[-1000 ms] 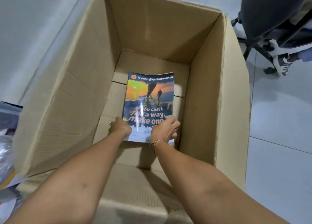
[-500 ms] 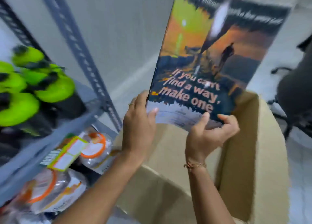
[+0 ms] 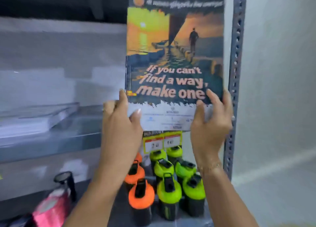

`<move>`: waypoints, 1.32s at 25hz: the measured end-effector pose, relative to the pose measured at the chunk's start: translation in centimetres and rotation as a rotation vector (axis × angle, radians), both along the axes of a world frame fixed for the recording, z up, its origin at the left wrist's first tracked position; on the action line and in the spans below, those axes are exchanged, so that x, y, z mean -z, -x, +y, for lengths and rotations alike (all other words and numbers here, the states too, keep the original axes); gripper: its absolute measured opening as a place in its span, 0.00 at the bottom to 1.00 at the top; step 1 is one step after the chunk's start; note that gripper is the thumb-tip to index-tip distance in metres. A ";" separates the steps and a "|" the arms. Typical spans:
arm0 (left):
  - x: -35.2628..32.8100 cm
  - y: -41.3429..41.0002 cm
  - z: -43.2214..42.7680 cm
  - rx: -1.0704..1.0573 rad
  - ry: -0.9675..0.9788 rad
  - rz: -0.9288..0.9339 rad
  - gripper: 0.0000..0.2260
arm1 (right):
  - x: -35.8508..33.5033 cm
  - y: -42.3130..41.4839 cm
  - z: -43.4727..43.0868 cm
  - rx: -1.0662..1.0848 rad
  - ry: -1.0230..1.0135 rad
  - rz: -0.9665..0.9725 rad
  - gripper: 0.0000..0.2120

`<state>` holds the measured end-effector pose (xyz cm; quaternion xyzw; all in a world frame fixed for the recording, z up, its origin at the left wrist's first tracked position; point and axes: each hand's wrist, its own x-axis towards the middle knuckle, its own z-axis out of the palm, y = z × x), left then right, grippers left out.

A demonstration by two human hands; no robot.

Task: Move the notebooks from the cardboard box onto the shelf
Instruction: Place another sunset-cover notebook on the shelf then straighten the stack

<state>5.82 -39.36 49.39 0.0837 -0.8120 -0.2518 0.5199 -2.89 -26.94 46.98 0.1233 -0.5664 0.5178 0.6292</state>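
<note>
A pink glossy packet (image 3: 51,208) lies at the lower shelf's left end, with a stack of clear flat plastic sheets (image 3: 34,117) on the grey metal shelf (image 3: 51,141) above. The left hand (image 3: 121,124) reaches up, fingers curled around the lower left corner of the notebook (image 3: 174,55), thumb on its cover. The glossy notebook stands upright in front of the shelf. The right hand (image 3: 210,124), likewise closed, pinches the lower right corner. Below stand rounded orange-lidded bottles (image 3: 141,192) and green-lidded bottles (image 3: 169,191). The perforated grey upright (image 3: 236,55) runs just right of the notebook's edge.
</note>
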 end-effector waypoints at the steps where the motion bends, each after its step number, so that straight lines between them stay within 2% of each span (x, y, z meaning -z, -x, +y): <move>1: -1.5 0.8 -0.8 -0.046 -0.009 -0.038 0.26 | -1.8 1.3 -0.7 -0.034 -0.083 -0.066 0.11; 6: -3.7 4.9 -3.3 -0.316 0.070 -0.376 0.14 | -6.8 8.0 -1.3 -0.082 -0.603 -0.596 0.09; 9: -2.3 5.8 -3.9 -0.299 0.078 -0.484 0.14 | -6.2 9.3 -1.1 -0.063 -0.766 -0.778 0.10; 13: -2.3 5.3 -4.1 -0.179 0.000 -0.440 0.18 | -6.1 8.7 -0.7 -0.117 -0.759 -0.780 0.10; 15: -2.3 4.5 -3.9 -0.103 -0.006 -0.401 0.21 | -5.9 7.6 0.0 -0.186 -0.724 -0.761 0.20; 17: -2.3 3.6 -3.8 -0.002 -0.040 -0.347 0.17 | -5.4 6.6 1.2 -0.262 -0.733 -0.732 0.26; 20: -2.4 2.8 -3.8 0.053 -0.031 -0.315 0.11 | -5.0 6.0 3.2 -0.411 -0.851 -0.731 0.16; 23: -2.4 3.1 -3.9 0.007 0.024 -0.349 0.10 | -5.2 6.3 3.7 -0.506 -0.892 -0.752 0.18; 27: -2.1 3.4 -3.6 -0.020 0.012 -0.360 0.12 | -5.0 6.8 3.8 -0.494 -0.879 -0.715 0.19; 33: -1.5 2.6 -3.1 -0.105 -0.067 -0.227 0.16 | -4.2 6.7 5.1 -0.385 -0.792 -0.634 0.16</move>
